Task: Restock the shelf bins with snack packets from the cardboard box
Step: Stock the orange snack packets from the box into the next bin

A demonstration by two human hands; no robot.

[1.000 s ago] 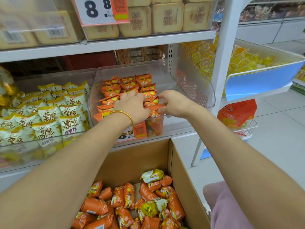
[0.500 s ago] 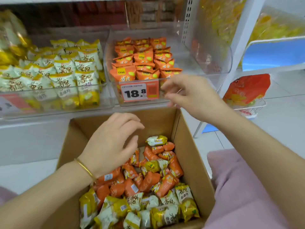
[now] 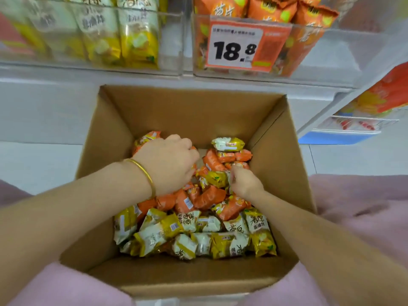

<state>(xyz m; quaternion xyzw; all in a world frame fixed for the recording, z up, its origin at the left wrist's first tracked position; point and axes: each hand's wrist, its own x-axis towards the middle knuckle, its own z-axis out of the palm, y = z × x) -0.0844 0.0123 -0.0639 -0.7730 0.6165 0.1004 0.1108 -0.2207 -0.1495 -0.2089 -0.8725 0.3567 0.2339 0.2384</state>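
Snack packets (image 3: 207,197) lie heaped in the cardboard box (image 3: 198,111), light, crinkly and slick, so pinch crimped ends, as your right hand (image 3: 245,183) does on a yellow packet (image 3: 217,178), while your left hand (image 3: 167,164) curls into orange packets (image 3: 210,161), its grip hidden.

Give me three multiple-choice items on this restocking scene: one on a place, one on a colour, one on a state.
1. The left hand and right hand are: A. inside the cardboard box B. on the floor C. on a shelf
2. The packets in the bin behind the 18.8 price tag are: A. blue B. orange C. green
3. The cardboard box is: A. taped shut B. open on top C. tipped on its side
Answers: 1 A, both reach into it. 2 B, orange shows above the price tag. 3 B, its inside is exposed.
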